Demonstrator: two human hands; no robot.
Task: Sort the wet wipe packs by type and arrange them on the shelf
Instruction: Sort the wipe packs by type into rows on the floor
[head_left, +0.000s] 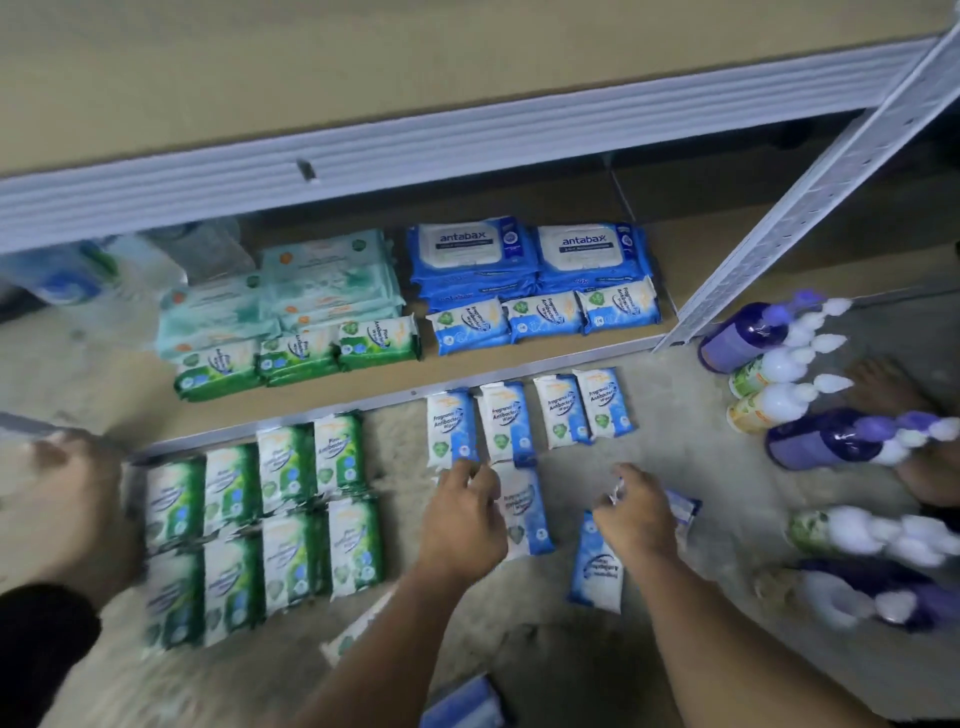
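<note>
Two hands low: your right hand (636, 514) pinches a blue pack (684, 512); your left hand (465, 512), grip unclear, could knock the blue row (506, 421) askew.

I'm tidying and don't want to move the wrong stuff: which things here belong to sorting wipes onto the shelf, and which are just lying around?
Job: green wipe packs on the floor; blue wipe packs on the floor; stacked packs on the shelf; blue pack in the right hand.
Lying about: pump bottles on the right; clear bottles at the shelf's left.
</note>
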